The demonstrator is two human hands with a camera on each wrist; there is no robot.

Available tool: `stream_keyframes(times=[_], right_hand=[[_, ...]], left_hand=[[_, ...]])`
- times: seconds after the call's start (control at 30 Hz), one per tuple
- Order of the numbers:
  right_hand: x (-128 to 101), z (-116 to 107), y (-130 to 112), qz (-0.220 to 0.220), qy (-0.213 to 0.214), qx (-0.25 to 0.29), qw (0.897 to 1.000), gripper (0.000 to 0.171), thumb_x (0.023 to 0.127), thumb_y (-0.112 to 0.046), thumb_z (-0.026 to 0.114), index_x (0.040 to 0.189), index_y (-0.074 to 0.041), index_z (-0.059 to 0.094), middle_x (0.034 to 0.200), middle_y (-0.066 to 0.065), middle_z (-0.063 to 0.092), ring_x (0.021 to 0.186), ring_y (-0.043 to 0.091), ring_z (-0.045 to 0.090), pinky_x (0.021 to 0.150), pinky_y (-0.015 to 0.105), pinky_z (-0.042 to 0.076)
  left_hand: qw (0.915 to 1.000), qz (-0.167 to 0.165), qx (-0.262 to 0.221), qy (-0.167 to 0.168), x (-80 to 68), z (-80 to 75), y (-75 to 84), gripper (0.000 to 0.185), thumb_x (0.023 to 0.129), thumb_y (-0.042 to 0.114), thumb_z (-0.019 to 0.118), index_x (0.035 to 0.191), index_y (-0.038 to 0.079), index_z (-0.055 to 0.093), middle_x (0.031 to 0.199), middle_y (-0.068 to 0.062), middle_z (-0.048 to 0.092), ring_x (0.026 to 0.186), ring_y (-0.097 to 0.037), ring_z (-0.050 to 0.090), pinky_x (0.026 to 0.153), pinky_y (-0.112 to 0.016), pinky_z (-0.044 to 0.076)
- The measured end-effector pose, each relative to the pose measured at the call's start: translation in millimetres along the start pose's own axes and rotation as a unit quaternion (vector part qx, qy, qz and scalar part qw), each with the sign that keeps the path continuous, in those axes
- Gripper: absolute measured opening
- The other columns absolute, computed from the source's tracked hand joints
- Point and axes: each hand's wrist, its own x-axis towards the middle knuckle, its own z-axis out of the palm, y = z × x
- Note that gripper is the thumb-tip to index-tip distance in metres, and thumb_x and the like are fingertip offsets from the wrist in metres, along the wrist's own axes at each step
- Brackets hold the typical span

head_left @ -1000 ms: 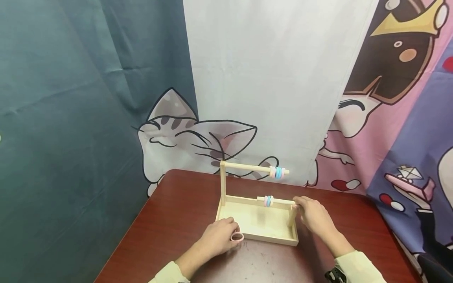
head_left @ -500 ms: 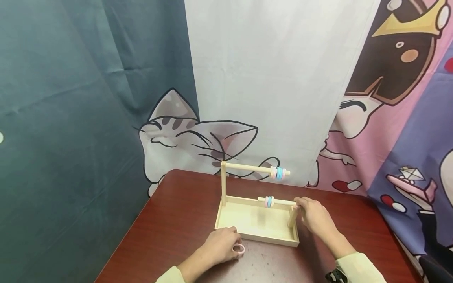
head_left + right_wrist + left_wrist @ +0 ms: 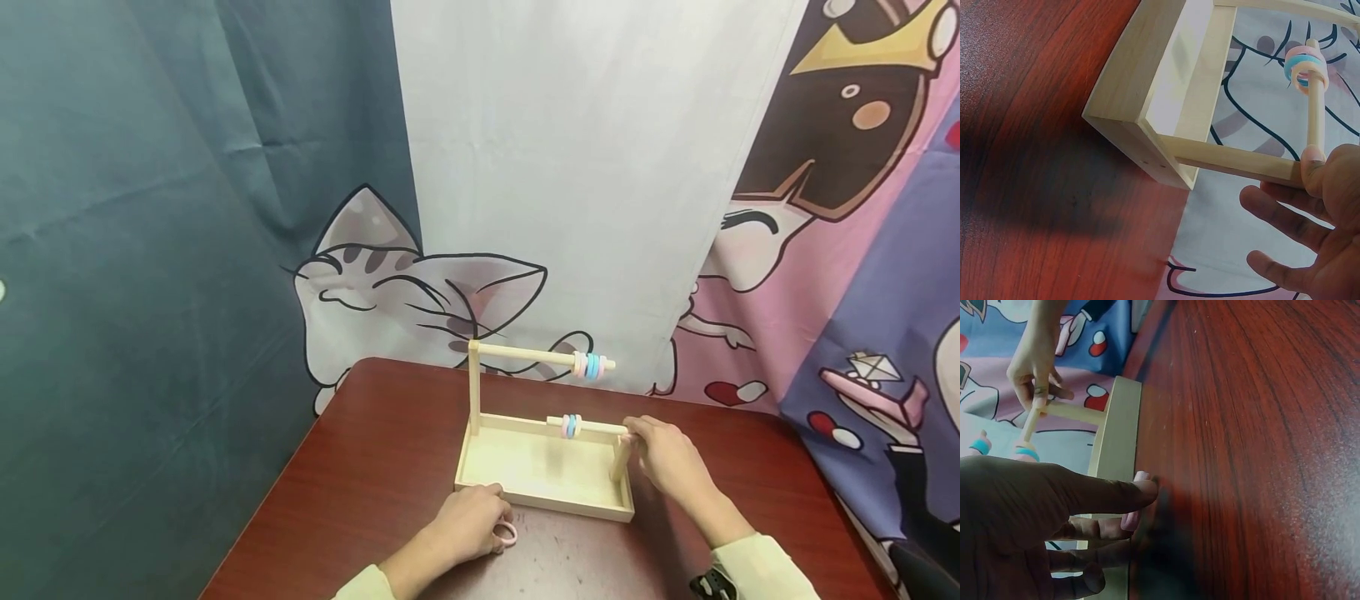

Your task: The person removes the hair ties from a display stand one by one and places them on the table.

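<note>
A small pale pink ring is pinched between the thumb and a finger of my left hand, just in front of the tray's near left edge. In the left wrist view the ring shows edge-on beside the thumb tip. My right hand grips the top of the short post on the wooden rack, thumb on the post-and-rod joint in the right wrist view. Pink, blue and pale rings hang on the lower rod; another group of rings sits near the upper rod's free end.
The rack's shallow tray stands on a reddish-brown table. Its taller post rises at the back left. Behind the table hangs a printed cloth with cartoon figures.
My left hand, with the ring, has moved slightly down and toward the front of the table. The right hand stays on the post, and the rack has not visibly moved.
</note>
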Motion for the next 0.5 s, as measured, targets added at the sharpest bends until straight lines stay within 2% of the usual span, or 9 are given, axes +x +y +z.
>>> stream_keyframes(times=[0.17, 0.5], right_hand=[[0.0, 0.4, 0.2, 0.000, 0.002, 0.001, 1.000, 0.016, 0.096, 0.000, 0.081, 0.111, -0.004, 0.078, 0.097, 0.007, 0.077, 0.074, 0.023, 0.066, 0.065, 0.047, 0.057], [0.4, 1.4, 1.2, -0.004, 0.003, -0.004, 1.000, 0.016, 0.095, 0.000, 0.081, 0.111, -0.003, 0.078, 0.095, 0.007, 0.076, 0.074, 0.023, 0.065, 0.065, 0.046, 0.057]], left_hand=[[1.0000, 0.000, 0.002, -0.004, -0.7, 2.7, 2.9, 0.033, 0.071, 0.037, 0.103, 0.099, 0.033, 0.087, 0.088, 0.016, 0.061, 0.073, -0.001, 0.054, 0.058, -0.024, 0.050], [0.9998, -0.011, -0.006, 0.017, -1.2, 5.3, 3.8, 0.031, 0.074, 0.033, 0.102, 0.102, 0.031, 0.088, 0.090, 0.015, 0.065, 0.073, -0.002, 0.058, 0.060, -0.024, 0.051]])
